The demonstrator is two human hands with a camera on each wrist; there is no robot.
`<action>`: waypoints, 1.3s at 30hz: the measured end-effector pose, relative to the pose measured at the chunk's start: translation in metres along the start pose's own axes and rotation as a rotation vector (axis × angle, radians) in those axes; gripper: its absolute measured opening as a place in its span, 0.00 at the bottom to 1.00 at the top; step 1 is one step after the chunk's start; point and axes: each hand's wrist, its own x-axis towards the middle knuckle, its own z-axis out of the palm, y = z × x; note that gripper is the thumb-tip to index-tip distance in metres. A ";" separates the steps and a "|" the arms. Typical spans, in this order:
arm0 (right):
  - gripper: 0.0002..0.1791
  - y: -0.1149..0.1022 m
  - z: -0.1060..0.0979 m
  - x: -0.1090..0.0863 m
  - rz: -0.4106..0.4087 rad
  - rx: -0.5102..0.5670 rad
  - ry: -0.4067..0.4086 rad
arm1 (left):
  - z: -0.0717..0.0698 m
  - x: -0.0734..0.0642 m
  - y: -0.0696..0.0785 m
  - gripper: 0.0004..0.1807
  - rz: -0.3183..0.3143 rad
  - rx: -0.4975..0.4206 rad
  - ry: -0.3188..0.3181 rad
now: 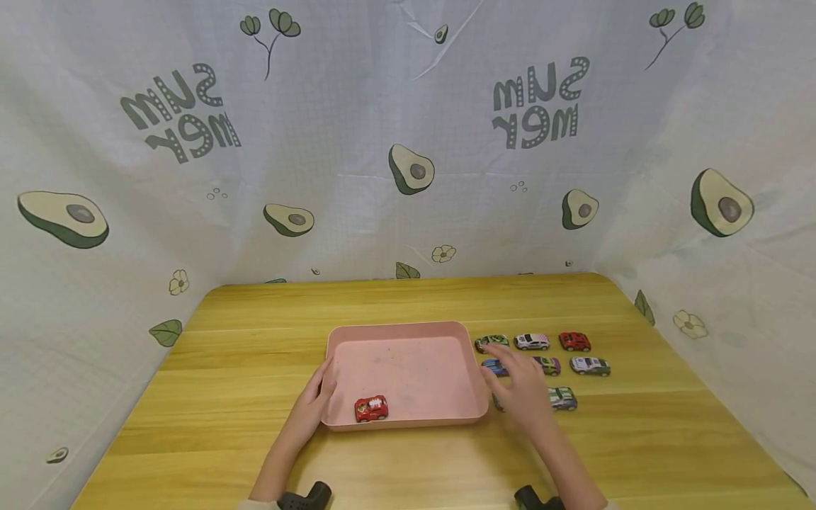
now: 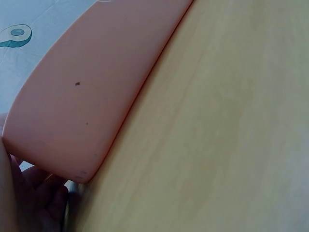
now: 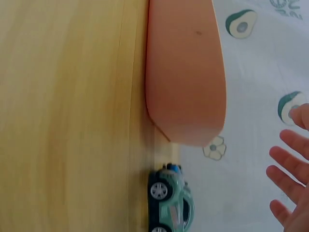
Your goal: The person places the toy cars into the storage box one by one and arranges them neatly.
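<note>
A pink tray (image 1: 408,331) sits on the wooden table, with a red toy car (image 1: 371,409) inside at its front left. My left hand (image 1: 311,400) holds the tray's left side, thumb over the rim; in the left wrist view its fingers (image 2: 46,193) lie behind the tray's corner, in shadow. Just right of the tray my right hand (image 1: 519,386) hovers over the toy cars with spread fingers and nothing in it. It partly covers a blue toy car (image 1: 494,366) and another at the front. A light green toy car (image 3: 174,205) appears in the right wrist view.
More toy cars stand in rows right of the tray: a green one (image 1: 489,341), a white and pink one (image 1: 532,341), a red one (image 1: 575,342) and a white one (image 1: 589,365) among them. A printed cloth (image 1: 357,127) hangs behind the table (image 1: 255,319).
</note>
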 end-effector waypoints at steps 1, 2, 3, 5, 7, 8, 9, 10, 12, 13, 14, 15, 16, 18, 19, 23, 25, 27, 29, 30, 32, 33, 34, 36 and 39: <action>0.21 0.002 -0.002 0.000 0.006 -0.001 -0.004 | 0.000 0.000 0.000 0.28 0.002 -0.001 0.000; 0.21 0.005 -0.003 -0.001 0.010 -0.006 -0.008 | 0.000 0.000 0.000 0.28 0.003 -0.002 0.000; 0.21 0.008 -0.004 -0.001 0.016 -0.016 -0.012 | 0.000 0.000 0.000 0.28 0.003 0.000 0.001; 0.21 0.014 -0.007 -0.002 0.028 -0.027 -0.017 | 0.000 0.001 0.000 0.28 0.003 0.002 -0.001; 0.21 0.019 -0.011 -0.002 0.036 -0.023 -0.017 | 0.000 0.001 0.000 0.28 0.000 0.003 -0.002; 0.20 0.022 -0.012 -0.002 0.039 -0.021 -0.012 | 0.000 0.001 0.000 0.28 0.000 0.003 -0.003; 0.20 0.025 -0.014 -0.003 0.042 -0.012 -0.008 | 0.000 0.001 0.000 0.29 0.001 0.001 -0.004; 0.20 0.027 -0.015 -0.003 0.046 -0.003 -0.004 | 0.000 0.001 0.001 0.29 0.002 -0.002 -0.005; 0.19 0.032 -0.018 -0.003 0.055 0.008 0.007 | 0.000 0.001 0.001 0.29 0.002 -0.002 -0.004; 0.19 0.034 -0.019 -0.003 0.058 0.006 0.015 | 0.000 0.001 0.002 0.29 0.003 -0.002 -0.005; 0.19 0.036 -0.021 -0.003 0.063 0.001 0.023 | 0.000 0.001 0.002 0.29 0.003 -0.002 -0.004; 0.19 0.038 -0.022 -0.002 0.068 0.000 0.027 | 0.000 0.001 0.002 0.28 0.002 -0.002 -0.004; 0.19 0.040 -0.023 -0.002 0.074 -0.004 0.030 | 0.000 0.001 0.002 0.28 0.001 0.001 -0.003; 0.19 0.042 -0.027 -0.002 0.088 -0.013 0.029 | 0.000 0.001 0.002 0.28 0.000 0.005 -0.003; 0.19 0.044 -0.029 -0.002 0.094 -0.014 0.027 | 0.000 0.002 0.001 0.28 0.001 0.003 -0.002; 0.22 0.051 -0.036 -0.002 0.122 -0.037 0.010 | 0.001 0.001 -0.001 0.29 -0.005 -0.002 0.004; 0.24 0.055 -0.039 -0.002 0.136 -0.052 0.002 | 0.002 0.001 -0.003 0.29 -0.009 -0.004 0.005; 0.25 0.060 -0.043 -0.002 0.151 -0.069 -0.008 | 0.003 0.001 -0.004 0.29 -0.016 0.001 0.007; 0.25 0.064 -0.047 -0.002 0.158 -0.074 -0.013 | 0.003 0.000 -0.005 0.29 -0.019 0.003 0.009; 0.25 0.067 -0.048 -0.002 0.160 -0.069 -0.013 | 0.003 0.000 -0.005 0.29 -0.013 0.005 0.010; 0.24 0.071 -0.051 -0.002 0.159 -0.055 -0.007 | 0.003 0.000 -0.005 0.29 -0.014 0.005 0.015; 0.24 0.074 -0.052 -0.002 0.157 -0.053 0.000 | 0.003 0.000 -0.005 0.29 -0.013 0.005 0.018; 0.24 0.077 -0.053 -0.001 0.157 -0.045 0.006 | 0.002 0.000 -0.005 0.29 -0.011 0.004 0.019; 0.24 0.083 -0.056 -0.001 0.159 -0.049 0.015 | 0.002 0.000 -0.005 0.29 -0.004 0.002 0.019; 0.23 0.091 -0.058 0.000 0.172 -0.076 0.022 | 0.001 0.000 -0.004 0.29 -0.003 0.000 0.016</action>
